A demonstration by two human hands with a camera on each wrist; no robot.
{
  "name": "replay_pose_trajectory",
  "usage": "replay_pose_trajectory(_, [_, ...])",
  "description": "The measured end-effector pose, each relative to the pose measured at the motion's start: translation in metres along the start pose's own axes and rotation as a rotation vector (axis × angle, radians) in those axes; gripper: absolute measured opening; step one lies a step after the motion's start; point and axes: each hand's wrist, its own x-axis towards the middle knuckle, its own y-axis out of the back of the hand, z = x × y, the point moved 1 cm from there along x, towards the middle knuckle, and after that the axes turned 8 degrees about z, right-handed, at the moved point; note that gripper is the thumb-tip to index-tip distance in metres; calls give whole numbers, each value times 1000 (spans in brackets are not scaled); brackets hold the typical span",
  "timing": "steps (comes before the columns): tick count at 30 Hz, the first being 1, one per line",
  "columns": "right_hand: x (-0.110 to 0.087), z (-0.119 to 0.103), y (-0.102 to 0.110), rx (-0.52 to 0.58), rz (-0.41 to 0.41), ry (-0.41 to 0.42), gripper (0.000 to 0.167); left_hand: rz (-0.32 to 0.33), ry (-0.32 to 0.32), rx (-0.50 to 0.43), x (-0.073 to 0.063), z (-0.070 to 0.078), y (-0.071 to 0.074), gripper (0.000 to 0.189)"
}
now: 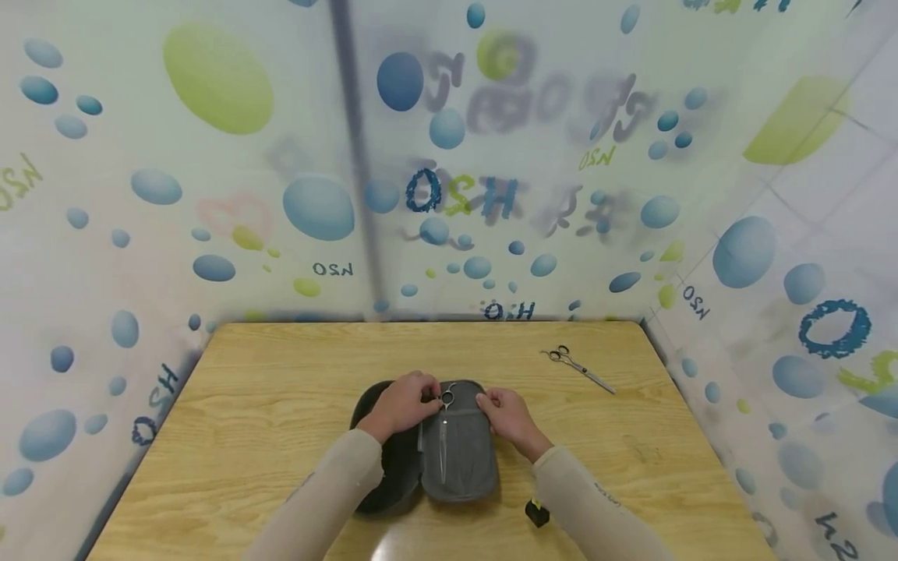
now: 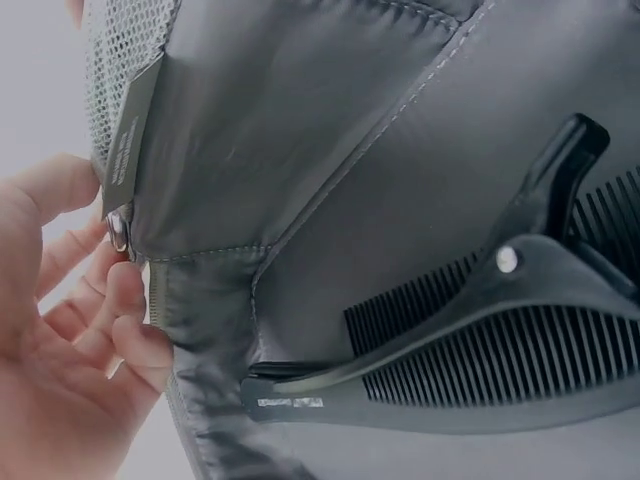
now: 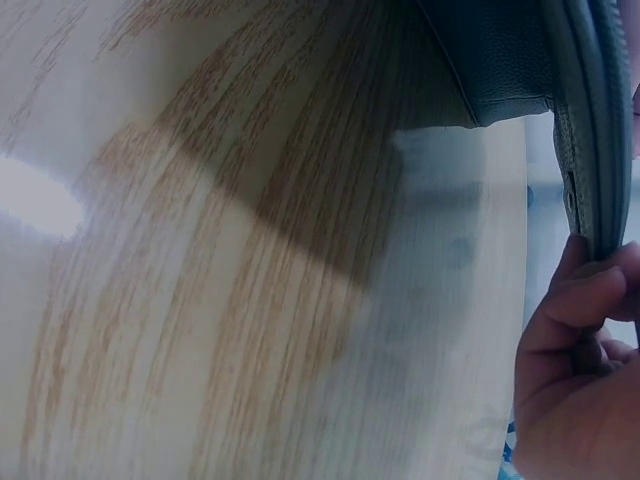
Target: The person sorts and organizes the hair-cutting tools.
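Observation:
A grey zip case [image 1: 459,460] lies spread open on the table, its two halves side by side. Silver scissors [image 1: 443,444] stand in the mesh pocket of the right half, blades toward me, finger rings above the pocket edge. At those rings, my left hand [image 1: 405,405] pinches the handle between thumb and fingers; the exact contact is partly hidden. Gripped by my right hand [image 1: 510,417] is the case's far right rim, also visible in the right wrist view. In the left wrist view, a black comb [image 2: 480,400] and a black hair clip [image 2: 540,265] lie inside the left half.
Another pair of scissors [image 1: 581,369] with black-lined rings lies at the table's back right. A small black object with yellow on it [image 1: 537,513] sits beside my right forearm. The wooden table [image 1: 281,389] meets a patterned wall covering behind.

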Motion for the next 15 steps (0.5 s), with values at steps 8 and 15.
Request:
replay_pose_trajectory(8, [-2,2,0,-25,-11,6,28,-40,-13,-52,1,-2,1,3])
replay_pose_trajectory(15, [-1,3,0,-24,-20,10,28,-35,-5,-49,1,-4,0,5])
